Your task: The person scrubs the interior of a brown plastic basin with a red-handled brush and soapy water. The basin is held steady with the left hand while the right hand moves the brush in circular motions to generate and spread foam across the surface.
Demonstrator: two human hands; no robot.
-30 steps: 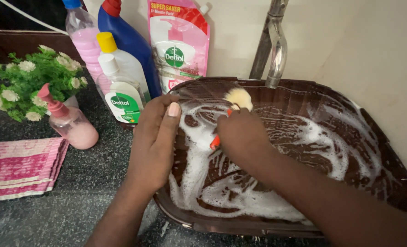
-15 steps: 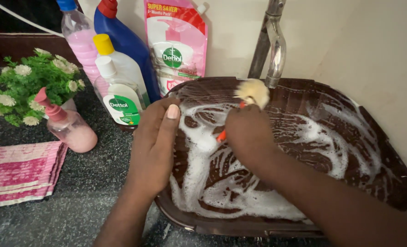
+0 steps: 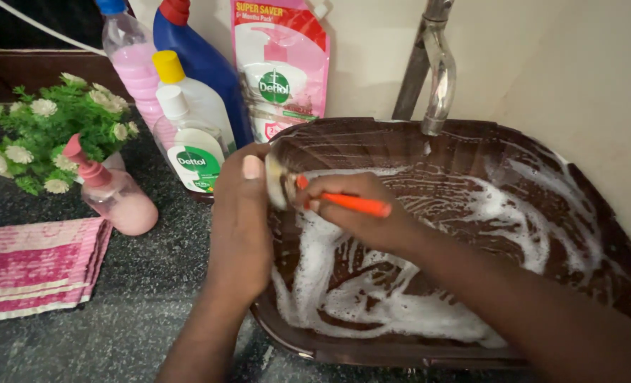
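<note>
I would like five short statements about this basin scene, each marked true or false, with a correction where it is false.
1. The right hand holds a brush with an orange handle. True.
2. The brown basin is dry inside. False: white foam covers much of its inside.
3. The left hand rests on the basin's left rim. True.
4. The brush head presses the basin's right wall. False: it is at the left wall, beside the left thumb.
5. A pink pump bottle stands on the dark counter, left of the basin. True.
</note>
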